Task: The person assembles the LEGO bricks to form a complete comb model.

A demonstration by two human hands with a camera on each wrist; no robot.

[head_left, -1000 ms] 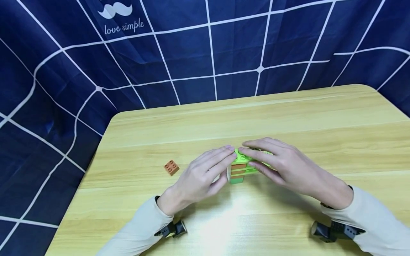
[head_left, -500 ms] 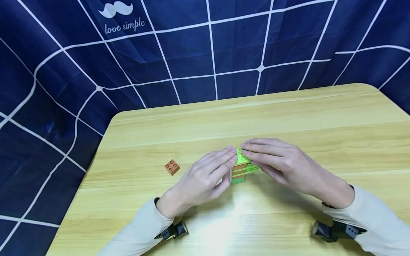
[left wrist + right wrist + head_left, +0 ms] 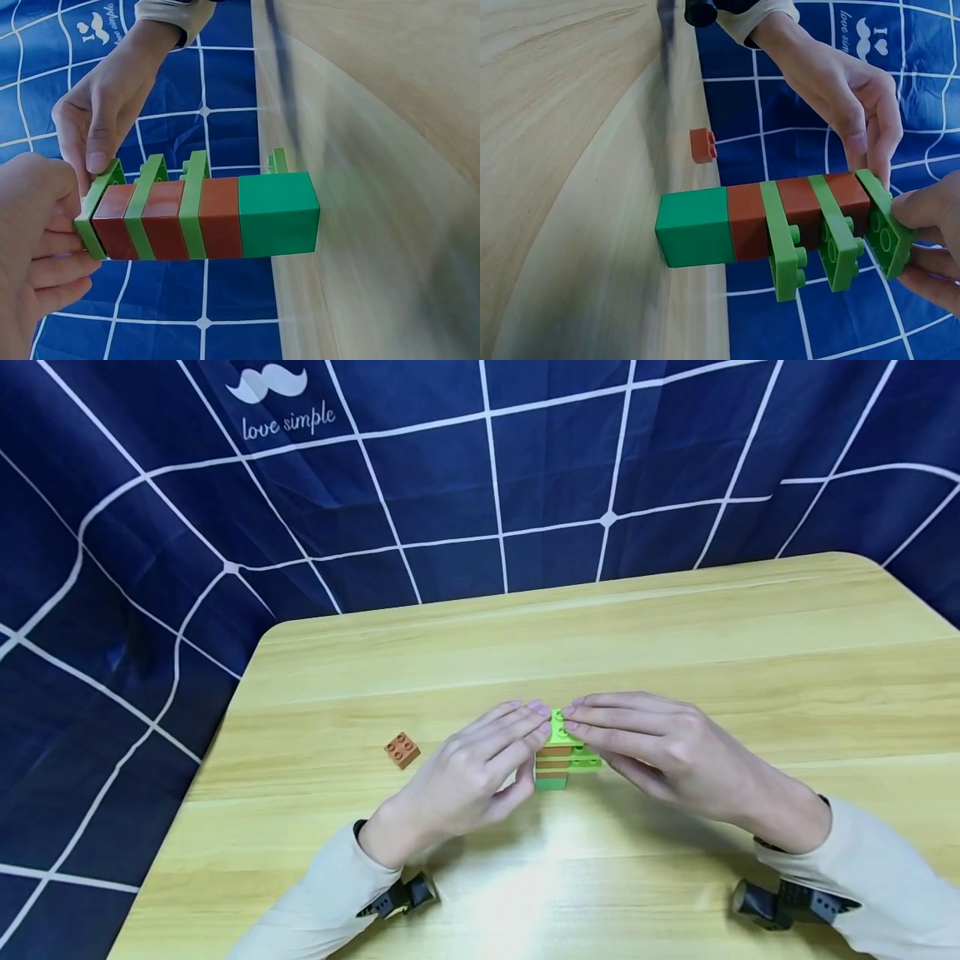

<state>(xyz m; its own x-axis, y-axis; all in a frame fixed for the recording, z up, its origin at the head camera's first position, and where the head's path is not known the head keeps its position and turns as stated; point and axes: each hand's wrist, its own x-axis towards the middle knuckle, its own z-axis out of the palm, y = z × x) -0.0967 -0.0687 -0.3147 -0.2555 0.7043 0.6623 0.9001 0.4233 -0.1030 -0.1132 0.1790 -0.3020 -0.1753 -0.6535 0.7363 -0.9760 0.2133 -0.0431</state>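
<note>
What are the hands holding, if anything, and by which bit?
The left hand and right hand touch opposite ends of the light-green, flat, rectangular plastic piece atop the brown-and-green plastic tower; I can't tell whether they grip it.

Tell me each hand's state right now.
Left hand: open, touching the top light-green rectangular plastic studded plate.
Right hand: open, touching that plate.
</note>
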